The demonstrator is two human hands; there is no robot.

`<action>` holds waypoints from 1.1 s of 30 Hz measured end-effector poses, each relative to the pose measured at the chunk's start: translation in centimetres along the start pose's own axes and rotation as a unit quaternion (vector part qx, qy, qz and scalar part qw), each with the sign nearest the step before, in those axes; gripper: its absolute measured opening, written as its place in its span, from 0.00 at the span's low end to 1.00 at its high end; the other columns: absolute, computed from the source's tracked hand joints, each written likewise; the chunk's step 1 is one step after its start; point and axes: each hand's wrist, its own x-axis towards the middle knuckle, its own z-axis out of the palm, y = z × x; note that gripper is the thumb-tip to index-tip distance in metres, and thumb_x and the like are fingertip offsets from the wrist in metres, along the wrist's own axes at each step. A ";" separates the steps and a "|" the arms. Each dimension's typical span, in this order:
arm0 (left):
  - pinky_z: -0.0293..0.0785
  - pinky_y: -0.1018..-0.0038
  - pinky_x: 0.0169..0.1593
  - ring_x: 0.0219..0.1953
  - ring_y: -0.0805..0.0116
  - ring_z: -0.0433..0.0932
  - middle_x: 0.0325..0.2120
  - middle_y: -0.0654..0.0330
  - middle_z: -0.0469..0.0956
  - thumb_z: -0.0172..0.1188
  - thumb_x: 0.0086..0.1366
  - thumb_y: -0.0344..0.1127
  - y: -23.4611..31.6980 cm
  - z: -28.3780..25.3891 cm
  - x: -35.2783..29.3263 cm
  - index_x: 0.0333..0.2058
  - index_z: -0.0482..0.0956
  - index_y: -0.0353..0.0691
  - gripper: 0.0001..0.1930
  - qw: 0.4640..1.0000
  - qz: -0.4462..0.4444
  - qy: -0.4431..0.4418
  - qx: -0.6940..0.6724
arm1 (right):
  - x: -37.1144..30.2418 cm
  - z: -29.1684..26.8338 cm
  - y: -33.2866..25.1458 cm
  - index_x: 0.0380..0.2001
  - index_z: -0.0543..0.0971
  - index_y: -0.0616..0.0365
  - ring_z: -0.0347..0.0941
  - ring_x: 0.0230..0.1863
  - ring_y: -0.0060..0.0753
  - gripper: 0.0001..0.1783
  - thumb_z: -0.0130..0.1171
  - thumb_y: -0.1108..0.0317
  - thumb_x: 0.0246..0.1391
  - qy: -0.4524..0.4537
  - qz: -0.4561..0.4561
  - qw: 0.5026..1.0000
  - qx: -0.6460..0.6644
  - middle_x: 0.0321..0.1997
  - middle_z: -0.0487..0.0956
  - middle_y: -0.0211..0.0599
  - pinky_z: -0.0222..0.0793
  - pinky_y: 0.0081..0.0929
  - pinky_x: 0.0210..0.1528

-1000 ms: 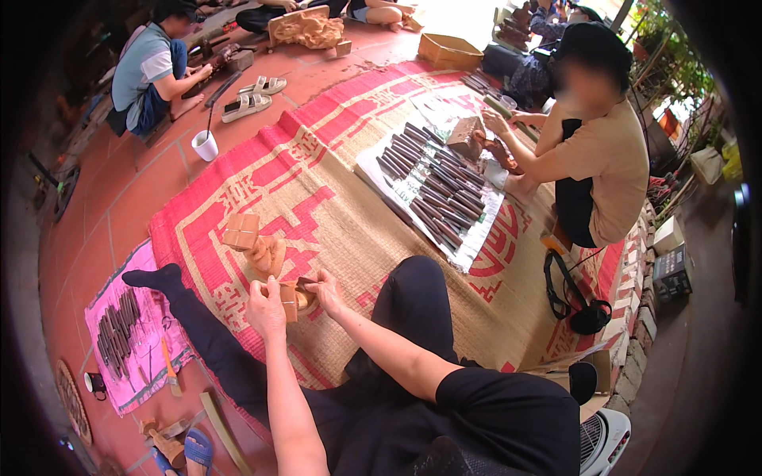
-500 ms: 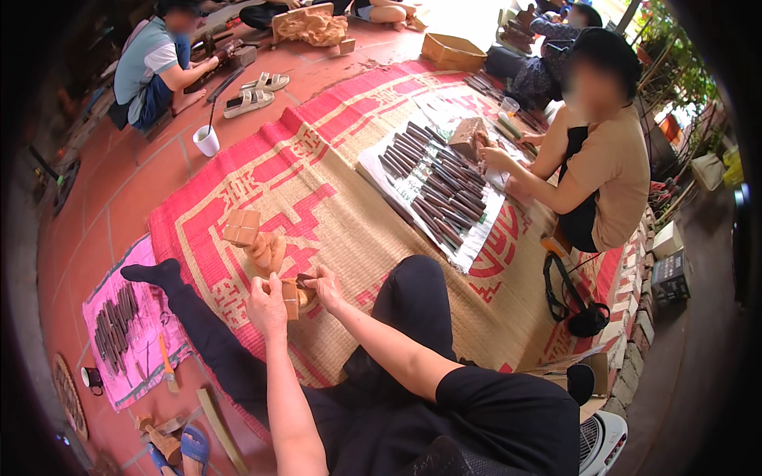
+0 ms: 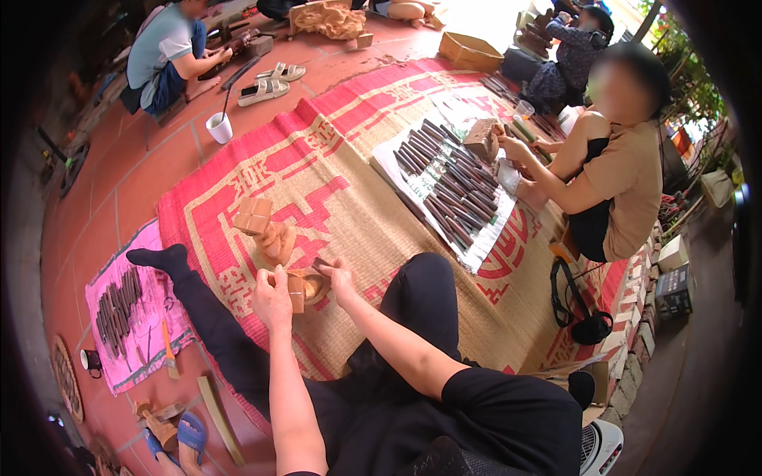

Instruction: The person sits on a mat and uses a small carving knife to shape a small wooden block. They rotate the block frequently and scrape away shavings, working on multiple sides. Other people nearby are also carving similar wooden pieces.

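Note:
My left hand (image 3: 272,300) is closed on a light brown wood carving (image 3: 277,242), its thumb and fingers by a squared block part (image 3: 296,293) with a pale line on it. Another squared block (image 3: 253,215) tops the carving at its far end, beyond a rounded, twisted middle. My right hand (image 3: 340,284) is closed round a short dark-tipped tool (image 3: 321,264), likely a carving chisel, whose handle is mostly hidden in the fingers. It is just right of the carving, by a rounded pale part (image 3: 317,286). Whether the tool's tip touches the wood I cannot tell.
A pink cloth (image 3: 152,252) with several dark-handled tools lies to my left, near a brush (image 3: 169,349). On the red and tan mat (image 3: 341,230), a white sheet (image 3: 481,251) bears rows of dark tools. A person (image 3: 627,166) sits at right, working on a wooden block (image 3: 483,139).
My right hand with the tool has moved right, away from the block, uncovering the rounded pale part. The whole view has shifted slightly. My left hand keeps its hold on the carving.

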 end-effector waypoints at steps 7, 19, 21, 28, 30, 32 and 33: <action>0.70 0.57 0.33 0.26 0.50 0.77 0.20 0.54 0.77 0.57 0.64 0.52 -0.2 -0.1 -0.2 0.25 0.72 0.40 0.20 1.000 -0.009 -0.005 0.006 | -1.3 0.4 -2.1 0.29 0.74 0.63 0.76 0.36 0.31 0.12 0.66 0.69 0.43 -0.061 -0.021 0.979 -0.194 0.32 0.80 0.38 0.71 0.28 0.38; 0.69 0.58 0.33 0.26 0.52 0.77 0.21 0.54 0.77 0.57 0.64 0.51 -0.4 -0.1 -0.3 0.25 0.72 0.39 0.19 1.000 -0.001 0.004 0.000 | 0.9 -0.5 -0.7 0.27 0.73 0.59 0.74 0.30 0.28 0.12 0.67 0.70 0.42 -0.002 0.063 0.996 -0.070 0.26 0.77 0.34 0.68 0.30 0.32; 0.68 0.61 0.33 0.25 0.56 0.75 0.20 0.55 0.75 0.57 0.65 0.49 -0.4 -0.3 -0.2 0.24 0.71 0.38 0.20 1.000 -0.027 0.005 -0.003 | 0.1 -0.1 -0.2 0.27 0.73 0.60 0.74 0.32 0.27 0.10 0.66 0.72 0.43 -0.040 0.030 0.998 -0.039 0.27 0.77 0.34 0.68 0.27 0.36; 0.68 0.61 0.33 0.24 0.56 0.74 0.19 0.54 0.75 0.57 0.65 0.49 1.2 0.6 -0.3 0.24 0.71 0.38 0.19 1.000 -0.006 -0.014 -0.003 | 2.6 -0.7 2.1 0.28 0.71 0.60 0.74 0.28 0.28 0.10 0.62 0.79 0.45 0.019 -0.010 0.997 -0.074 0.30 0.77 0.36 0.70 0.29 0.30; 0.69 0.60 0.31 0.23 0.54 0.76 0.19 0.55 0.76 0.59 0.63 0.49 0.5 0.2 -0.4 0.24 0.71 0.39 0.19 1.000 0.001 -0.007 -0.011 | 2.6 -1.0 2.1 0.28 0.70 0.59 0.73 0.26 0.28 0.10 0.62 0.78 0.46 0.028 0.041 0.998 -0.032 0.29 0.76 0.35 0.70 0.30 0.29; 0.69 0.60 0.30 0.23 0.54 0.76 0.18 0.55 0.76 0.60 0.63 0.49 -0.4 -0.4 -0.3 0.24 0.71 0.39 0.19 1.000 0.000 0.007 -0.022 | 1.0 -0.9 0.5 0.28 0.70 0.58 0.74 0.28 0.29 0.10 0.63 0.78 0.47 0.004 0.082 0.996 0.019 0.29 0.77 0.34 0.71 0.29 0.34; 0.69 0.60 0.30 0.23 0.54 0.76 0.18 0.55 0.76 0.60 0.63 0.49 -0.9 -0.6 -0.3 0.24 0.71 0.39 0.19 0.999 -0.005 0.015 -0.029 | 0.5 -0.5 0.5 0.29 0.71 0.58 0.74 0.30 0.29 0.10 0.63 0.78 0.47 -0.017 0.072 0.997 0.034 0.30 0.77 0.34 0.71 0.29 0.36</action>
